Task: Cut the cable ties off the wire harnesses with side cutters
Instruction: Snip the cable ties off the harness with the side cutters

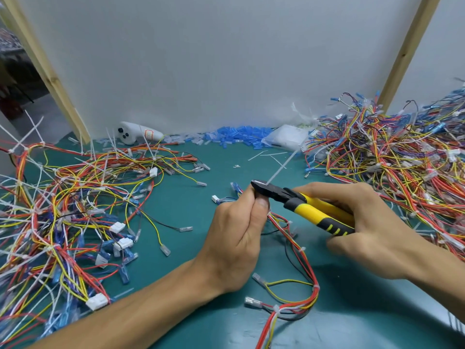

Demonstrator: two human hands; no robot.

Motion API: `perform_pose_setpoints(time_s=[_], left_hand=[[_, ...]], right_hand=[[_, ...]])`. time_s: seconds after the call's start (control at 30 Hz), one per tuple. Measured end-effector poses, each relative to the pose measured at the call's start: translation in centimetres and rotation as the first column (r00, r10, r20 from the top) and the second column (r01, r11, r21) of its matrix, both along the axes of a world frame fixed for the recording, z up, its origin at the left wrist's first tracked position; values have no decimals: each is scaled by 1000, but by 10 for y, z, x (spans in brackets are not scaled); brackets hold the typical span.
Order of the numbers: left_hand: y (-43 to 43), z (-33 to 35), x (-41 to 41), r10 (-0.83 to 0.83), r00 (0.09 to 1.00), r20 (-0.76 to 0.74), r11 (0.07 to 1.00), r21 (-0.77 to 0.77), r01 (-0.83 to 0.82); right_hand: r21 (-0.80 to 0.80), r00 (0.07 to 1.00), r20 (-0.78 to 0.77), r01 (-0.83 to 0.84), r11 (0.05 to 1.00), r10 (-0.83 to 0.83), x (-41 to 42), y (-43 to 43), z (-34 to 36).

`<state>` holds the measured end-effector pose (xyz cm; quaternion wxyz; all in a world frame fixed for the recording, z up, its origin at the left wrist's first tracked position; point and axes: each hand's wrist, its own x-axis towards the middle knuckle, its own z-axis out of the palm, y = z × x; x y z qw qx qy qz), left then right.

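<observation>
My left hand pinches a wire harness of red, yellow and black wires at its upper end, just above the green mat. Yellow and black side cutters are gripped by my right hand round the handles. Their black jaws sit right at my left fingertips, at the base of a white cable tie whose long tail sticks up and to the right. The harness trails down toward me, with more white ties on it.
A heap of harnesses with long white tie tails covers the left of the green mat. A bigger heap fills the right. At the white back wall lie blue sleeves, a plastic bag and a white controller.
</observation>
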<state>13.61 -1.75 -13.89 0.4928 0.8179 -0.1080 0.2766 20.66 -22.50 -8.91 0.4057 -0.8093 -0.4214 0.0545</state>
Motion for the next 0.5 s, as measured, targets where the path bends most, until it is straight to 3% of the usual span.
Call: perform_pose_setpoints(time_s=[0.37, 0.5], left_hand=[[0, -1, -3, -11, 1000, 10, 1000, -29, 11], [1, 0, -1, -23, 1000, -1, 999, -37, 22]], right_hand=[[101, 999, -34, 5, 995, -2, -5, 3, -2], [-13, 1000, 5, 2, 1000, -1, 0, 3, -5]])
